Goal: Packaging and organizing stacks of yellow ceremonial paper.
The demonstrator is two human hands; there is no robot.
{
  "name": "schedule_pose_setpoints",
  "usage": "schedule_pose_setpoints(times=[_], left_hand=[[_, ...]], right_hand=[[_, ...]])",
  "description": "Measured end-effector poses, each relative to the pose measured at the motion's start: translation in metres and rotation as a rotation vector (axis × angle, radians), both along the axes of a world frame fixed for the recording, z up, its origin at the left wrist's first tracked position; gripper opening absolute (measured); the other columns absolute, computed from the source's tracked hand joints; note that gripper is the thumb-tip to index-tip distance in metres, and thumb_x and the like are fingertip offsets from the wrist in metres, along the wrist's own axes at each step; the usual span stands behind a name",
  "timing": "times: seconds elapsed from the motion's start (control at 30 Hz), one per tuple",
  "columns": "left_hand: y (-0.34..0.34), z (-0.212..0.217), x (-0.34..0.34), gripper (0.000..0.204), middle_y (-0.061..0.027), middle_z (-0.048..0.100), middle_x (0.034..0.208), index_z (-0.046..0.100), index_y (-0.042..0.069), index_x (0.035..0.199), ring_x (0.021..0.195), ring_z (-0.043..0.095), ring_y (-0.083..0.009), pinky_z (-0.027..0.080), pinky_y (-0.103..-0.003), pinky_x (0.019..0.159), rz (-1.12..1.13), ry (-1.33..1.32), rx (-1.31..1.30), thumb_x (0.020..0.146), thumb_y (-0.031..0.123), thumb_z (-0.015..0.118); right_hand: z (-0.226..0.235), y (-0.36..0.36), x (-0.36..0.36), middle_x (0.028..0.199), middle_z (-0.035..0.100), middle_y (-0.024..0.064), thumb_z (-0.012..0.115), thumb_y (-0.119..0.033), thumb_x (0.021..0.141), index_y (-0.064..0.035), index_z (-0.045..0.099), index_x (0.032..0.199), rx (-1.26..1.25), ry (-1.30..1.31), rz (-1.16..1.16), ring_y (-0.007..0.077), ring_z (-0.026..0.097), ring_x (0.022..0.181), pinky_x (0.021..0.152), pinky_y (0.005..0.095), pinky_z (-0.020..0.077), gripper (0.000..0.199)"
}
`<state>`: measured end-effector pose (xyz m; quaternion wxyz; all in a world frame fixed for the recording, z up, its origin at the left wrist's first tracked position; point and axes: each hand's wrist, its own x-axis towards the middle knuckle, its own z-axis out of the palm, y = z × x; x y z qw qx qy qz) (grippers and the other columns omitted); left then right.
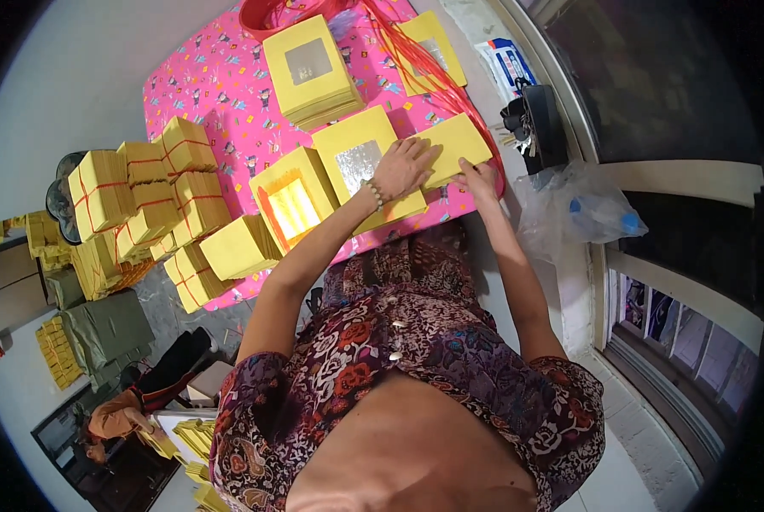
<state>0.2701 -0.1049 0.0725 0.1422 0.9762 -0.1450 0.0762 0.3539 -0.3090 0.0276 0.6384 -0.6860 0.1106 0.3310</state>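
My left hand (403, 168) lies flat, fingers stretched, across the right edge of a stack of yellow paper with a silver foil square (358, 162) and the yellow paper (453, 147) beside it. At that paper's near right corner, my right hand (478, 181) pinches the edge, thumb on top. Whether it is one folded sheet or several, I cannot tell. To the left sits another yellow stack (312, 175) with a shiny gold square edged in orange. Behind these stands a taller stack of silver-square paper (309, 68); a lower one (424, 51) lies partly under red strings.
Yellow bundles tied with red string (147, 192) are piled at the left of the pink patterned table cover (228, 94). Red strings (390, 30) trail along the right side. A clear plastic bag (569, 213) and keys (518, 124) lie by the window. Another person (117, 418) is at lower left.
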Motion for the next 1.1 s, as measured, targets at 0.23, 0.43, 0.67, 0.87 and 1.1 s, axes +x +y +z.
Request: schedule_pose_setpoints(times=[0.23, 0.43, 0.67, 0.87, 1.1], left_hand=[[-0.014, -0.007, 0.003, 0.057, -0.014, 0.056, 0.126, 0.048, 0.016, 0.143, 0.121, 0.049, -0.0302, 0.037, -0.045, 0.101, -0.034, 0.185, 0.069, 0.089, 0.032, 0.059], [-0.019, -0.016, 0.011, 0.045, -0.0133, 0.059, 0.119, 0.059, 0.019, 0.132, 0.118, 0.053, -0.031, 0.035, -0.047, 0.101, -0.024, 0.313, 0.201, 0.088, 0.03, 0.058], [-0.022, 0.001, 0.008, 0.046, -0.0166, 0.056, 0.127, 0.058, 0.015, 0.133, 0.125, 0.05, -0.0324, 0.034, -0.048, 0.105, -0.002, 0.328, 0.09, 0.091, 0.035, 0.056], [-0.001, 0.016, -0.026, 0.048, -0.0159, 0.054, 0.129, 0.056, 0.01, 0.13, 0.123, 0.048, -0.0341, 0.037, -0.047, 0.101, 0.057, -0.043, -0.126, 0.087, 0.028, 0.067], [0.003, 0.03, -0.114, 0.06, -0.0136, 0.054, 0.117, 0.053, 0.003, 0.121, 0.107, 0.05, -0.0315, 0.042, -0.042, 0.09, 0.33, 0.242, -0.255, 0.072, 0.027, 0.08]], right_hand=[[-0.029, -0.01, -0.002, 0.091, 0.07, 0.0066, 0.07, -0.029, 0.091, -0.002, 0.069, 0.108, -0.123, -0.073, 0.014, 0.0138, 0.066, 0.068, 0.057, 0.0282, 0.0517, 0.032], [0.023, -0.011, -0.012, 0.105, 0.068, 0.0117, 0.069, -0.032, 0.09, -0.0023, 0.063, 0.116, -0.838, -0.538, 0.386, 0.0306, 0.066, 0.091, 0.079, 0.0436, 0.0527, 0.039], [-0.012, -0.006, -0.028, 0.16, 0.021, 0.0205, 0.055, -0.05, 0.092, -0.0128, 0.028, 0.154, -0.877, -1.114, 0.579, 0.0425, 0.009, 0.149, 0.114, 0.0662, 0.0083, 0.077], [-0.03, -0.008, -0.027, 0.161, 0.016, 0.0203, 0.051, -0.052, 0.095, -0.0159, 0.025, 0.156, -0.973, -1.079, 0.658, 0.0433, 0.006, 0.149, 0.114, 0.0673, 0.0044, 0.076], [-0.021, -0.012, -0.019, 0.161, 0.016, 0.0223, 0.047, -0.053, 0.097, -0.0145, 0.025, 0.156, -0.943, -1.015, 0.697, 0.0447, 0.005, 0.149, 0.113, 0.068, 0.0045, 0.074]])
